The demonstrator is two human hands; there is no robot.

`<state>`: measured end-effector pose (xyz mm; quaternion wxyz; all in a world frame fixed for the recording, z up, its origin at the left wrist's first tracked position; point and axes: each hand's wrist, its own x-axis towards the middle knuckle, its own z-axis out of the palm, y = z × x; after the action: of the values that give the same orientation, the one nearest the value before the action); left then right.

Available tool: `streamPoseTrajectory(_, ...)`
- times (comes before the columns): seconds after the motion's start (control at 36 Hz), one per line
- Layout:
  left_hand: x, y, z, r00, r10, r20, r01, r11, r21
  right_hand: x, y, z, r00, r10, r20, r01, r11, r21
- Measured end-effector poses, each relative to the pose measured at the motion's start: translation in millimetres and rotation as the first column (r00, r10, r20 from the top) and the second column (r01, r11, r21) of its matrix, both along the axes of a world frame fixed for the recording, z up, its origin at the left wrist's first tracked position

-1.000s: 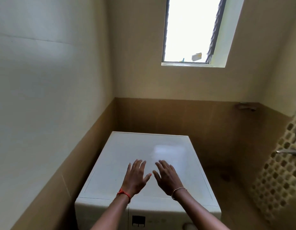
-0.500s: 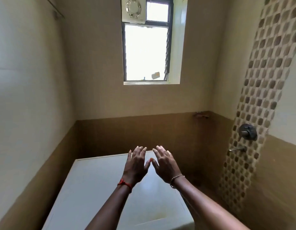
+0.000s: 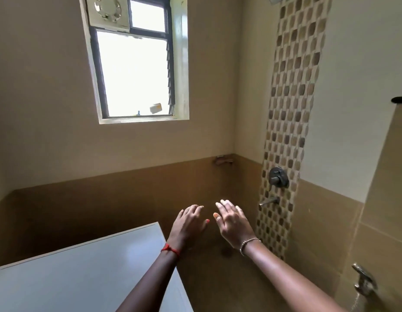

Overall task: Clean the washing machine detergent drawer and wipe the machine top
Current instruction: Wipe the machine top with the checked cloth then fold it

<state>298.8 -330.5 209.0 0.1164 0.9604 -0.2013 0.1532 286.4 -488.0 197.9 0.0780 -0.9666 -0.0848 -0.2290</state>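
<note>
Below, glossy white machine top (image 3: pixel 78 273), bare, flat

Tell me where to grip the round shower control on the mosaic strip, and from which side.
Probably its rim, clasped all round, coming square onto its face: the round shower control is a disc standing proud of the mosaic strip. The open right hand is nearer.

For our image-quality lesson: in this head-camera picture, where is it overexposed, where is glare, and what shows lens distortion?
Head view: the window is blown out white, leaving the lower wall dim; a soft sheen lies on the washing machine top; the wide-angle lens bows the mosaic tile strip.
</note>
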Motion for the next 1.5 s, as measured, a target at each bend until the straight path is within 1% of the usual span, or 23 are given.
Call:
streamPoseTrajectory(0.06,19.9,-25.2,-1.5,1.000,-0.010,0.003,0.010,1.000,-0.001,18.9,-29.4,-2.6,1.000,-0.012,0.022,0.012,1.000,-0.007)
streamPoseTrajectory(0.17,59.5,-77.4,-3.7,0.999,-0.023,-0.027,0.022,0.999,-0.024,55.2,-90.6,-6.6,0.998,-0.042,0.045,0.040,0.999,0.028)
streamPoseTrajectory(0.22,74.4,-93.8,-3.6,0.999,-0.037,-0.037,0.036,0.999,-0.036,65.3,-109.4,-5.2,0.999,-0.022,0.024,0.021,0.998,0.058)
streamPoseTrajectory(0.25,82.1,-102.9,-4.0,0.999,-0.036,-0.035,0.035,0.998,-0.044,70.2,-121.3,-6.2,0.999,-0.013,-0.031,0.015,0.997,0.069)
streamPoseTrajectory(0.28,91.5,-113.7,-5.2,0.999,-0.029,-0.034,0.027,0.998,-0.049,77.0,-135.3,-8.3,0.998,-0.017,-0.053,0.021,0.997,0.078)
streamPoseTrajectory(0.33,110.3,-133.3,-6.8,0.999,-0.015,-0.040,0.013,0.998,-0.065,92.8,-161.4,-7.8,0.997,-0.033,-0.074,0.037,0.998,0.059)
streamPoseTrajectory(0.42,132.9,-158.1,-10.1,0.997,-0.021,-0.069,0.015,0.996,-0.083,114.0,-192.3,-7.7,0.992,-0.046,-0.117,0.055,0.995,0.077)
streamPoseTrajectory(0.53,165.7,-184.9,-12.0,0.998,-0.012,-0.065,0.004,0.992,-0.124,146.1,-223.3,-10.3,0.990,-0.038,-0.139,0.056,0.990,0.129)
streamPoseTrajectory(0.69,221.9,-215.0,-19.9,0.996,-0.001,-0.094,-0.019,0.978,-0.210,199.7,-254.4,-16.1,0.988,-0.011,-0.155,0.037,0.986,0.166)
streamPoseTrajectory(0.81,270.0,-231.4,-29.9,0.991,0.006,-0.137,-0.041,0.965,-0.258,250.7,-271.0,-19.7,0.984,0.025,-0.174,0.017,0.972,0.234)
streamPoseTrajectory(0.92,331.5,-249.0,-44.7,0.989,-0.001,-0.148,-0.045,0.951,-0.307,311.3,-287.3,-28.4,0.985,0.045,-0.169,-0.002,0.969,0.248)
streamPoseTrajectory(1.0,386.2,-263.2,-55.3,0.990,-0.002,-0.144,-0.047,0.940,-0.338,365.8,-300.0,-38.5,0.984,0.046,-0.172,-0.005,0.972,0.233)
streamPoseTrajectory(1.11,461.9,-279.8,-68.7,0.989,0.007,-0.151,-0.064,0.923,-0.380,442.8,-316.6,-49.7,0.980,0.046,-0.193,0.005,0.967,0.256)
streamPoseTrajectory(1.17,492.7,-286.9,-75.0,0.985,0.015,-0.173,-0.084,0.911,-0.403,476.0,-321.7,-53.8,0.975,0.074,-0.211,-0.002,0.946,0.324)
streamPoseTrajectory(1.22,519.1,-292.9,-79.4,0.981,0.014,-0.191,-0.096,0.898,-0.429,506.9,-325.2,-58.8,0.968,0.097,-0.234,0.004,0.918,0.397)
streamPoseTrajectory(1.31,557.6,-298.1,-84.5,0.971,-0.007,-0.238,-0.114,0.863,-0.492,548.1,-327.5,-66.3,0.958,0.113,-0.264,0.021,0.890,0.456)
streamPoseTrajectory(1.42,612.1,-303.5,-90.0,0.952,-0.015,-0.306,-0.194,0.745,-0.638,602.8,-329.0,-78.9,0.943,0.131,-0.307,0.049,0.856,0.515)
streamPoseTrajectory(1.5,646.3,-308.8,-94.8,0.941,-0.018,-0.338,-0.240,0.669,-0.704,642.9,-329.4,-89.2,0.921,0.155,-0.357,0.066,0.842,0.535)
